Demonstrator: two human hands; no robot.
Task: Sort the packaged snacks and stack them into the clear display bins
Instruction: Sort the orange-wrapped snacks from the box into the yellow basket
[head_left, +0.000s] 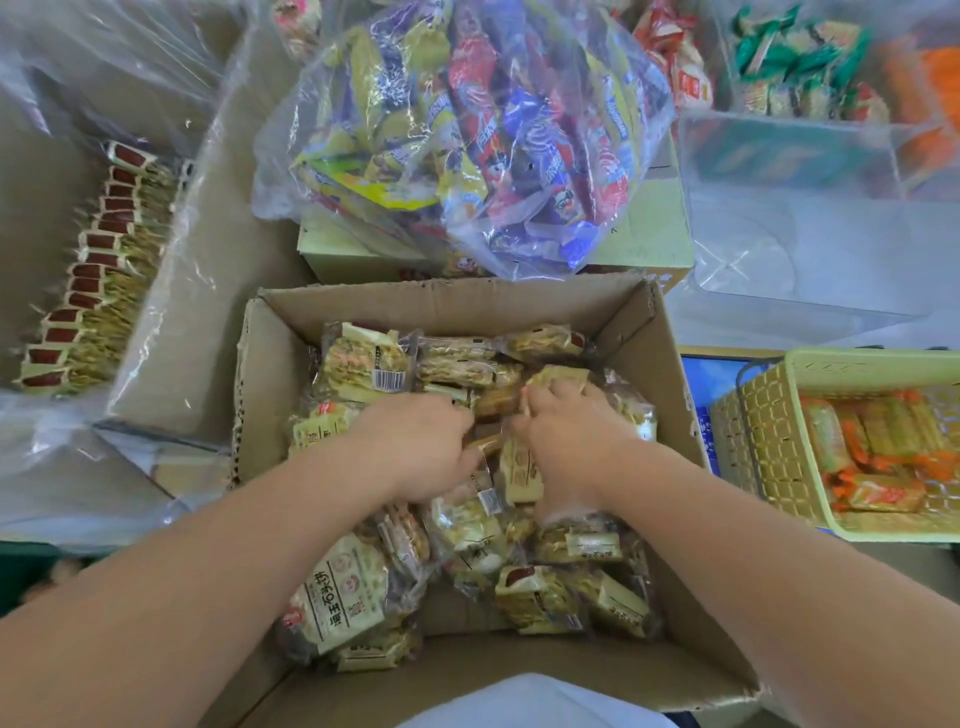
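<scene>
Now left hand (415, 441) and right hand (566, 436) both curled round packs (493, 402) mid box (447, 301); gripped packs sit between hands.

cardboard box (452, 301): brown corrugated card, matt, edges torn rough
snack packets (358, 592): thin plastic film, glossy, crinkled, part clear, part printed cream; same film on the ones my left hand (421, 447) and right hand (566, 436) grip
big bag (519, 130): thin clear plastic, shiny, wrinkled; packs inside glossy printed film
left carton (208, 260): matt card, lined with clear shiny plastic sheet
pale carton (660, 223): smooth printed card, matt
basket (769, 441): moulded plastic lattice, dull sheen
orange packets (878, 467): glossy film
display bins (779, 156): clear hard plastic, smooth, glossy
</scene>
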